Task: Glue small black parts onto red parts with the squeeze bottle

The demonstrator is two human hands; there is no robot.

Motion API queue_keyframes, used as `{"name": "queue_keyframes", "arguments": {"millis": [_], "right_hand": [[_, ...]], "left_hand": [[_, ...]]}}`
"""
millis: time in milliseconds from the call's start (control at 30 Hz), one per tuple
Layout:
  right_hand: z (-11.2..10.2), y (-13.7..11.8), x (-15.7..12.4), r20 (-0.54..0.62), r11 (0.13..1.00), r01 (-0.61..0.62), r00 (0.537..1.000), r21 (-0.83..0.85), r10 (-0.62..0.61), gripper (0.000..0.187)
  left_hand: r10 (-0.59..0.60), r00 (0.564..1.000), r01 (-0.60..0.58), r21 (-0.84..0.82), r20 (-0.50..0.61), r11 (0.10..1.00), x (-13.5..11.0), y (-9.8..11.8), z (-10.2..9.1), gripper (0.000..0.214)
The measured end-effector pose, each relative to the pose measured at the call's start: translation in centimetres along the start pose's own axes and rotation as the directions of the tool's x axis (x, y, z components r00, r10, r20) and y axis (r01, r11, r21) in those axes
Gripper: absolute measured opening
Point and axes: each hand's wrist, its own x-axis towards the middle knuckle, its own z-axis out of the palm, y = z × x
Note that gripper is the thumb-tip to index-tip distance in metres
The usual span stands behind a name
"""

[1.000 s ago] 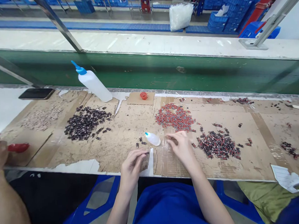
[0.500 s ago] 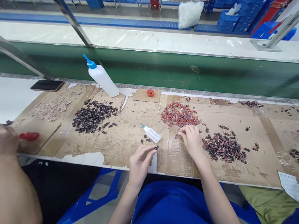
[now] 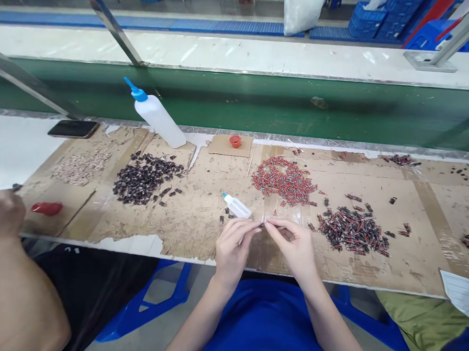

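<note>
My left hand (image 3: 233,244) pinches a small black part (image 3: 262,225) between thumb and fingertips. My right hand (image 3: 295,245) is closed in a pinch against the same spot, fingertips meeting the left ones; what it holds is too small to make out. Just beyond the hands lies a small clear squeeze bottle (image 3: 237,207) with a blue tip, a few black parts beside it. A pile of small red-and-dark parts (image 3: 282,181) spreads behind my right hand. To its right is a heap of black-and-red pieces (image 3: 353,231). Another heap, of black parts (image 3: 144,177), lies to the left.
A large white bottle (image 3: 161,120) with a blue nozzle leans near the green divider (image 3: 234,106). A red cap (image 3: 235,141) sits on a cardboard piece. Left are pale bits (image 3: 82,167), a phone (image 3: 73,129), a red object (image 3: 46,208) and another person's hand (image 3: 3,216).
My right hand has come back from the edge of the red pile to meet my left hand. The left hand moved slightly right with the black part. The view shifted a little.
</note>
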Motion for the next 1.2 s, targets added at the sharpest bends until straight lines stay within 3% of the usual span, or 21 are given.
{"name": "queue_keyframes", "arguments": {"millis": [233, 400, 533, 667, 800, 933, 1033, 1133, 1200], "right_hand": [[0.3, 0.2, -0.2, 0.055, 0.978, -0.145, 0.989, 0.148, 0.138, 0.014], [0.4, 0.4, -0.5, -0.011, 0.981, -0.067, 0.997, 0.18, 0.07, 0.011], [0.0, 0.6, -0.6, -0.041, 0.989, 0.007, 0.999, 0.151, -0.001, 0.01], [-0.4, 0.9, -0.6, -0.044, 0.991, 0.088, 0.995, 0.102, -0.084, 0.008], [-1.2, 1.2, -0.5, -0.033, 0.979, 0.097, 0.995, 0.181, -0.093, 0.011], [-2.5, 0.9, -0.6, -0.034, 0.968, 0.136, 0.991, 0.213, -0.132, 0.013], [-4.3, 0.3, -1.2, -0.031, 0.983, 0.162, 0.987, 0.084, -0.16, 0.009], [-6.8, 0.0, -1.8, -0.198, 0.989, 0.103, 0.972, -0.106, -0.123, 0.005], [-8.4, 0.0, -1.6, -0.4, 0.971, 0.048, 0.906, -0.233, -0.141, 0.011]], "left_hand": [[-0.005, 1.0, 0.005, -0.03, -0.002, 1.0, -0.1, 0.0, 0.3, 0.014], [-0.154, 0.986, 0.162, -0.157, 0.064, 0.974, 0.1, 0.2, 0.5, 0.009], [-0.307, 0.943, 0.329, -0.225, 0.129, 0.917, 0.2, 0.5, 0.6, 0.01], [-0.403, 0.906, 0.422, -0.25, 0.126, 0.871, 0.1, 1.0, 0.8, 0.012], [-0.49, 0.857, 0.515, -0.305, 0.159, 0.801, 0.0, 1.7, 1.0, 0.019], [-0.445, 0.863, 0.504, -0.341, 0.239, 0.794, 0.0, 2.4, 1.9, 0.02], [-0.361, 0.873, 0.467, -0.35, 0.329, 0.812, 0.1, 2.7, 2.6, 0.017], [-0.291, 0.883, 0.414, -0.319, 0.369, 0.853, 0.5, 2.5, 2.1, 0.023], [-0.266, 0.914, 0.344, -0.237, 0.308, 0.908, 0.9, 1.8, 0.7, 0.019]]}}
